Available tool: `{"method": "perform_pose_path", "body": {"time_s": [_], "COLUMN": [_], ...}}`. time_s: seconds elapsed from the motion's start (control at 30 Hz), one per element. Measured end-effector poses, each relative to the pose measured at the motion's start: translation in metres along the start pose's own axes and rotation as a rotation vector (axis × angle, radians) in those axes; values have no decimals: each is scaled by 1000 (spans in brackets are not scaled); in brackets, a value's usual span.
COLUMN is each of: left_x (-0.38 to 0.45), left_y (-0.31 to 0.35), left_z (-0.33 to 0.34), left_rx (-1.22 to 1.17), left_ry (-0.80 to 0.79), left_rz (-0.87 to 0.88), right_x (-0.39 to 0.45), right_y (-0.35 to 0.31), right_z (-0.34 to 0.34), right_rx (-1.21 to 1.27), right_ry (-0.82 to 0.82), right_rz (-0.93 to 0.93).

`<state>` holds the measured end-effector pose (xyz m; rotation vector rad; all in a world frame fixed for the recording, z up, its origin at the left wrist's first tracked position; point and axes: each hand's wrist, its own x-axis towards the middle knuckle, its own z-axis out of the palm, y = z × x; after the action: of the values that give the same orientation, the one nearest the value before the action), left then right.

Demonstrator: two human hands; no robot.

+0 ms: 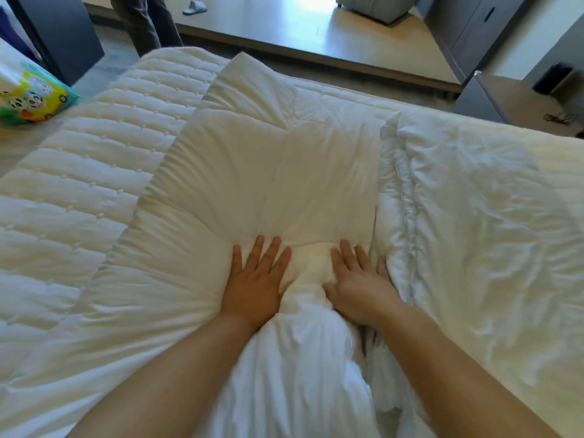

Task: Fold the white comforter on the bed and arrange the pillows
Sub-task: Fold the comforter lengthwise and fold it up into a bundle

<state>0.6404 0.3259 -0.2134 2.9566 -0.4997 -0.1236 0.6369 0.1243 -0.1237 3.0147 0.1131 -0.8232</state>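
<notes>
The white comforter (284,172) lies folded in a long thick band across the middle of the bed, running away from me. My left hand (256,279) presses flat on its top layer, fingers spread. My right hand (357,279) presses flat beside it, near the band's right edge, fingers apart. A ridge of fabric bunches up between the two hands. More rumpled white bedding (474,232) lies to the right. I cannot make out any pillow.
The quilted mattress cover (94,147) shows bare on the left. A colourful cartoon-print pack (31,96) sits at the bed's left edge. A person's legs (148,23) stand beyond the bed. A bedside table (505,96) stands at the right, and a slipper (194,7) lies on the floor.
</notes>
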Motion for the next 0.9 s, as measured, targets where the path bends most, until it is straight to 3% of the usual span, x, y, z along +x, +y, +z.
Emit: {"method": "perform_pose_path", "body": {"time_s": [0.13, 0.23, 0.3, 0.4, 0.5, 0.57, 0.6, 0.67, 0.7, 0.73, 0.8, 0.87, 0.9], "left_x": [-19, -44, -62, -74, -73, -65, -59, -46, -37, -27, 0, 30, 44], "left_y": [10, 42, 63, 73, 79, 84, 86, 92, 98, 109, 142, 180, 195], "left_z": [-50, -81, -75, -53, -50, -62, -70, -89, -98, -107, -121, -121, -117], "left_rx": [-250, -388, -274, 6, 57, -12, -77, -252, -346, -436, -598, -743, -809], "left_ry": [0, 9, -16, -77, -94, -55, -4, 145, 212, 249, 218, 46, -70], "left_rz": [-95, -93, 16, 119, 93, 51, 41, 59, 73, 91, 108, -4, -118], "right_x": [-38, -102, -146, -161, -159, -174, -179, -184, -182, -175, -152, -123, -111], "right_y": [-8, -25, -38, -36, -39, -31, -18, 27, 55, 81, 111, 118, 118], "right_z": [-31, -26, 17, 101, 104, 63, 42, 5, -7, -13, -7, 22, 40], "right_rx": [5, 51, -11, -157, -87, 56, 170, 346, 398, 410, 290, 148, 121], "right_ry": [11, 17, -8, -67, -38, 212, 493, 868, 954, 957, 696, 366, 280], "right_rz": [-63, -227, -265, -160, -171, -330, -396, -290, -163, -22, 186, 205, 191]}}
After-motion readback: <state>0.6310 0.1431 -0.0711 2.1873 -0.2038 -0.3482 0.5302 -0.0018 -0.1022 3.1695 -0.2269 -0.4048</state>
